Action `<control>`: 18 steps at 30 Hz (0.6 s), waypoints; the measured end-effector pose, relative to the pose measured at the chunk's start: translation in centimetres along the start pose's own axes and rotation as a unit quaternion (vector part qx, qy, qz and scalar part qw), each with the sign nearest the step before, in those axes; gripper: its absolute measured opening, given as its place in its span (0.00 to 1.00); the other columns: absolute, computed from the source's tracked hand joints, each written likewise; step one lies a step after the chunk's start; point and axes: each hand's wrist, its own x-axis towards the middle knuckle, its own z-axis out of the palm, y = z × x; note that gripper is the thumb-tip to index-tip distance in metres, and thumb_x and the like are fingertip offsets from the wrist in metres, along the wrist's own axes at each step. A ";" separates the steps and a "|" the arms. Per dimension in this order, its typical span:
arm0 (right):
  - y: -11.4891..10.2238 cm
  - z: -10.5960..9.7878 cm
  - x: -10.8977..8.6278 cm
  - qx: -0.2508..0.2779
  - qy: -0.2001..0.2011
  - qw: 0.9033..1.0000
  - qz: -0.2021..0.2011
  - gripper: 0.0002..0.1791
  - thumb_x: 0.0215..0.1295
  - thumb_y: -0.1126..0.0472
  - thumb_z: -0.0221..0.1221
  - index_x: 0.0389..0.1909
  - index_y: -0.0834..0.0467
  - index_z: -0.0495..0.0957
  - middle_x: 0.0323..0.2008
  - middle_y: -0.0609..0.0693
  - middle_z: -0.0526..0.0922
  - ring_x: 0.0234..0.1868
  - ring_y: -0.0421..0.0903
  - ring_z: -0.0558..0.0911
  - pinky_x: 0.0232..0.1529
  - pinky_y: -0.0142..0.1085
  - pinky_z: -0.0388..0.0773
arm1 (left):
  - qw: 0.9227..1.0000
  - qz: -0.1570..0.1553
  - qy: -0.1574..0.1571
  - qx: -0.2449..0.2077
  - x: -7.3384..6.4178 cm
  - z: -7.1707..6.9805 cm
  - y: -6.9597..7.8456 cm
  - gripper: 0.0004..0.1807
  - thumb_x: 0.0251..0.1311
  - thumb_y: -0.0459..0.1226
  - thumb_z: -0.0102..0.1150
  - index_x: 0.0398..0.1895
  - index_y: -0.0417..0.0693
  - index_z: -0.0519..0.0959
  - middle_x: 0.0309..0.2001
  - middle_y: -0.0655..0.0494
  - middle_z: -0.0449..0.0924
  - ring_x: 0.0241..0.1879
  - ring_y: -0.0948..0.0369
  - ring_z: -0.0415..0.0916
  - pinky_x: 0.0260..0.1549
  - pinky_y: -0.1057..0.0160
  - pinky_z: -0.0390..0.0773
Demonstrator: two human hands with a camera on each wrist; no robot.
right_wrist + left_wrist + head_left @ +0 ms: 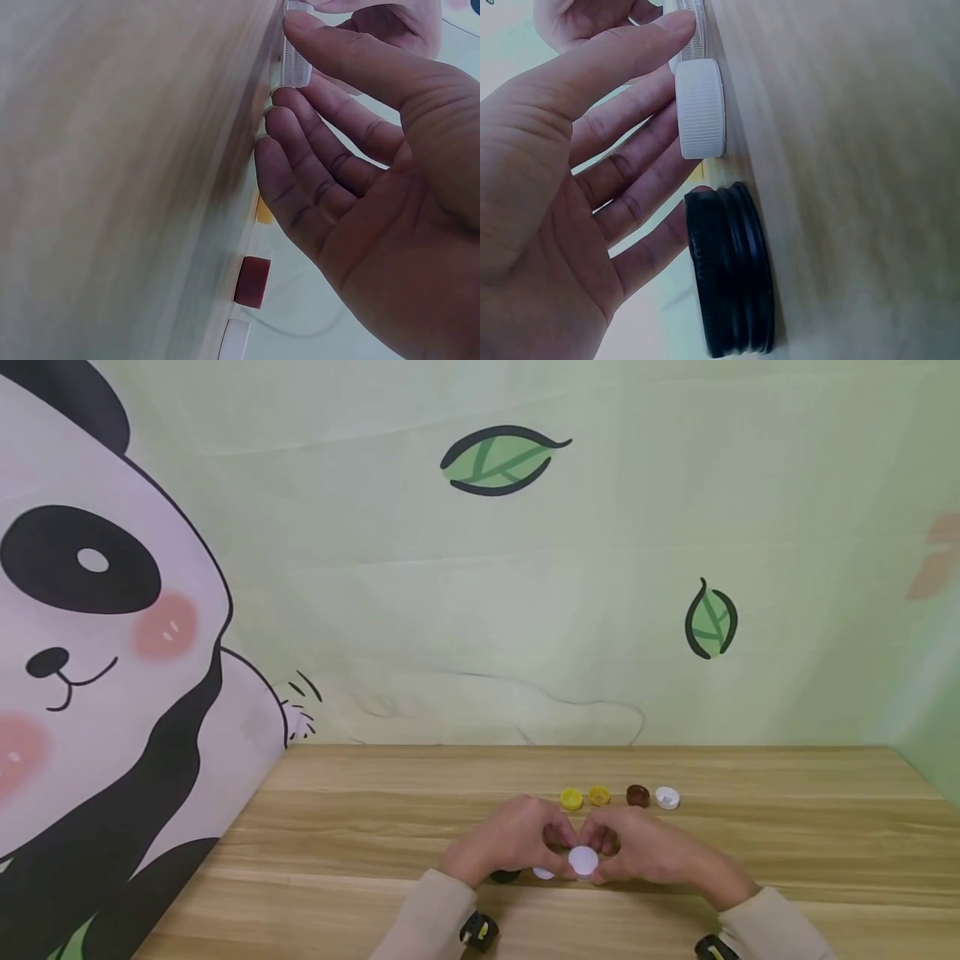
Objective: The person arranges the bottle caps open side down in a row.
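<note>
Between my two hands is a pale, translucent cap with a ribbed side [583, 862], low over the wooden table. My left hand [510, 835] pinches it from the left, its thumb laid along the near side. From the right, my right hand [648, 847] grips the same cap with thumb and fingers. Beside the left hand stands a white ribbed bottle cap [701, 109], partly covered by that hand in the head view. Further left lies a larger black cap [731, 270] with stepped rings, close to the left little finger.
Behind the hands, a row on the table [360, 852] holds a yellow cap [572, 799], an orange-yellow cap [599, 796], a dark red-brown cap [638, 795] and a white cap [667, 797]. A printed cloth [360, 568] with a panda and leaves rises at the table's back edge.
</note>
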 end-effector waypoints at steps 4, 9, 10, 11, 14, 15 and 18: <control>0.0 0.1 0.1 -0.007 -0.001 1.000 -0.004 0.19 0.55 0.64 0.79 0.44 0.58 0.82 0.37 0.42 0.83 0.39 0.39 0.80 0.42 0.35 0.81 | 1.000 -0.003 0.000 0.005 0.0 0.0 0.1 0.12 0.51 0.40 0.85 0.37 0.52 0.91 0.35 0.73 0.85 0.35 0.76 0.77 0.39 0.76 0.76; -0.1 0.1 0.2 -0.005 -0.001 1.000 -0.009 0.18 0.55 0.65 0.79 0.43 0.58 0.82 0.36 0.43 0.83 0.39 0.39 0.80 0.42 0.35 0.81 | 1.000 -0.003 -0.003 0.010 -0.1 -0.2 0.2 0.13 0.51 0.41 0.86 0.38 0.51 0.91 0.37 0.72 0.85 0.37 0.75 0.77 0.40 0.75 0.76; -0.1 0.1 0.2 -0.006 0.000 1.000 -0.009 0.18 0.54 0.65 0.79 0.43 0.58 0.82 0.36 0.42 0.83 0.39 0.39 0.80 0.42 0.35 0.81 | 1.000 -0.002 -0.005 0.004 -0.1 -0.3 0.2 0.13 0.51 0.41 0.85 0.39 0.51 0.91 0.37 0.71 0.86 0.37 0.75 0.78 0.41 0.75 0.76; -0.1 0.1 0.2 -0.006 0.000 1.000 -0.009 0.18 0.54 0.65 0.80 0.43 0.58 0.82 0.36 0.42 0.83 0.39 0.39 0.80 0.42 0.35 0.81 | 1.000 -0.001 -0.006 -0.002 -0.2 -0.4 0.1 0.14 0.51 0.41 0.85 0.39 0.50 0.92 0.38 0.70 0.86 0.38 0.75 0.78 0.41 0.75 0.77; -0.1 0.0 0.2 -0.002 0.000 1.000 -0.006 0.18 0.55 0.64 0.79 0.43 0.58 0.82 0.36 0.43 0.83 0.39 0.40 0.80 0.43 0.35 0.81 | 0.999 0.000 -0.008 -0.035 -0.3 -0.6 -0.2 0.13 0.53 0.38 0.84 0.41 0.48 0.91 0.38 0.67 0.89 0.38 0.74 0.81 0.42 0.75 0.78; -0.1 0.0 0.2 0.001 0.000 1.000 -0.004 0.18 0.55 0.64 0.79 0.43 0.58 0.82 0.37 0.43 0.83 0.40 0.41 0.81 0.43 0.35 0.81 | 0.999 -0.001 -0.007 -0.044 -0.3 -0.7 -0.3 0.13 0.53 0.38 0.84 0.41 0.47 0.91 0.38 0.66 0.89 0.38 0.74 0.81 0.41 0.74 0.79; -0.1 -0.4 0.1 0.002 0.009 1.000 0.006 0.17 0.58 0.63 0.78 0.44 0.60 0.83 0.38 0.45 0.84 0.40 0.43 0.81 0.43 0.35 0.81 | 0.999 -0.006 0.009 -0.051 -0.3 -1.1 -0.5 0.11 0.55 0.36 0.82 0.40 0.47 0.91 0.38 0.64 0.90 0.37 0.72 0.82 0.40 0.73 0.80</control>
